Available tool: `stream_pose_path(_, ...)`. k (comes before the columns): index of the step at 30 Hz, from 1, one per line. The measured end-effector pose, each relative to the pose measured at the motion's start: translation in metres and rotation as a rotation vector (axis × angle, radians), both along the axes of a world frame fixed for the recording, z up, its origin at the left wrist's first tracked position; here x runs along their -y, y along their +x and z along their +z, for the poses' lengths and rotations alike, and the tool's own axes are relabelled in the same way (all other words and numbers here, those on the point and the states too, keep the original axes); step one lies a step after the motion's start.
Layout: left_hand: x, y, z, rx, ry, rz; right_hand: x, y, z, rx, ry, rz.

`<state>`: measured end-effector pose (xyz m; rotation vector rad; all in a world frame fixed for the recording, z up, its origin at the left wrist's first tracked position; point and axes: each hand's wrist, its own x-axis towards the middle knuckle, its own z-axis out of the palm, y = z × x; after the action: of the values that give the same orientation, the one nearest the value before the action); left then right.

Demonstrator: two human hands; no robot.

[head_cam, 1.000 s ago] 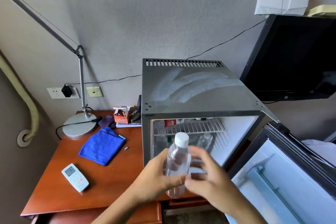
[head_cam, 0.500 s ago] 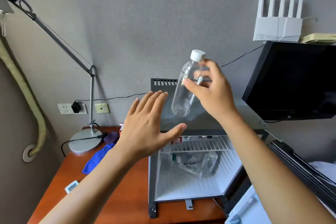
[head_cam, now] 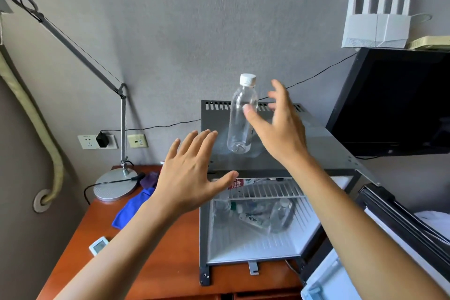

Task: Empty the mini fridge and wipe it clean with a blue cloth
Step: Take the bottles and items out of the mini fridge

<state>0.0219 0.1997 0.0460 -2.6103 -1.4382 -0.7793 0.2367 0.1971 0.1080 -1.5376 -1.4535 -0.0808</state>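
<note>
A clear plastic bottle (head_cam: 241,117) with a white cap stands on the grey top of the mini fridge (head_cam: 326,148). My right hand (head_cam: 280,124) is just right of it, fingers spread, the thumb tip close to or touching the bottle. My left hand (head_cam: 192,175) hovers flat with spread fingers in front of the fridge's top left corner, holding nothing. The fridge door (head_cam: 379,238) hangs open to the right. Inside, several bottles (head_cam: 263,214) lie under a wire shelf (head_cam: 265,190). The blue cloth (head_cam: 131,209) lies on the wooden desk (head_cam: 158,263), partly behind my left arm.
A desk lamp (head_cam: 114,182) stands at the desk's back left, its arm reaching up left. A white remote (head_cam: 98,246) lies near the desk's front left. A black monitor (head_cam: 397,102) hangs right of the fridge with a white router (head_cam: 377,24) on top. Wall sockets (head_cam: 97,141) sit behind the lamp.
My right hand has set the bottle down on the fridge top and opened its fingers. The left hand stays spread and has barely moved.
</note>
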Motion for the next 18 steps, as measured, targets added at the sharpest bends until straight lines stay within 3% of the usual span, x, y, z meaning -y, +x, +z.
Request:
stream_pose_path(2, -0.001, -0.002, -0.004, 0.024, -0.002, 0.004, 0.033, -0.011, -0.024, -0.051, 0.372, 0.026)
stream_pose_path(4, -0.003, -0.003, -0.009, 0.029, -0.019, 0.017, 0.066, -0.030, -0.076, 0.007, 0.506, 0.139)
stream_pose_path(7, -0.005, -0.005, -0.016, -0.002, -0.042, 0.036, 0.081, -0.048, -0.167, -0.011, 0.148, 0.073)
stream_pose_path(11, -0.004, -0.005, -0.024, -0.032, -0.054, 0.053, 0.030, -0.028, -0.220, -0.362, -0.598, -0.252)
stream_pose_path(14, 0.000, -0.003, -0.028, -0.045, -0.054, 0.050, -0.021, -0.019, -0.213, -0.636, -0.749, -0.233)
stream_pose_path(18, 0.005, -0.005, -0.032, -0.050, -0.034, 0.064, -0.062, -0.027, -0.193, -0.841, -0.753, -0.186)
